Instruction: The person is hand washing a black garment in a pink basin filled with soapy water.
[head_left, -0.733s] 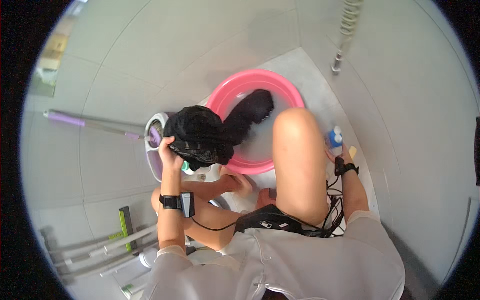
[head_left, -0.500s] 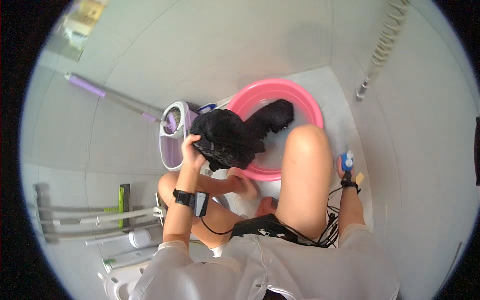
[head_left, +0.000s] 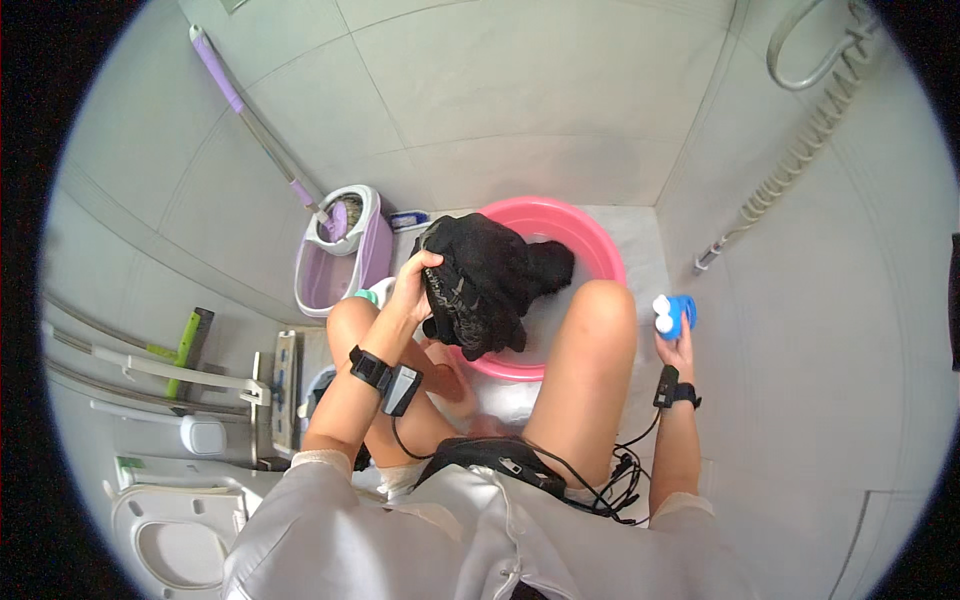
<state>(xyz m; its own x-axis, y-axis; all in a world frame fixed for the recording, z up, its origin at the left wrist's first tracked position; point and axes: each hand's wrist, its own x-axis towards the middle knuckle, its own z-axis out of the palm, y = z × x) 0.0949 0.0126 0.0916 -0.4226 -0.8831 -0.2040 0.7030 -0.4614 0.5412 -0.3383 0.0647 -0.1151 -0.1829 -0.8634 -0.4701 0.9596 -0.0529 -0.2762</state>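
In my left hand (head_left: 412, 288) is a bunched black garment (head_left: 482, 265), pinched by its edge, with a grey pattern showing near the fingers. The cloth hangs over the left part of a pink basin (head_left: 610, 240), and its far end reaches down toward the cloudy water (head_left: 560, 312). My right hand (head_left: 678, 352) is closed around a small blue bottle (head_left: 682, 310) with white, rounded parts at its end. The bottle is to the right of my right knee, apart from the basin. Its lower part is hidden by my fingers.
A purple and white mop bucket (head_left: 375, 255) with a mop (head_left: 270, 145) stands left of the basin, a blue brush (head_left: 408, 220) behind it. A coiled shower hose (head_left: 800, 150) hangs on the right wall. A toilet (head_left: 130, 515) is at lower left. Cables (head_left: 625, 480) lie by my right thigh.
My right hand has come up with the blue bottle, which now shows more fully. The head view has shifted. My left hand still grips the garment over the basin.
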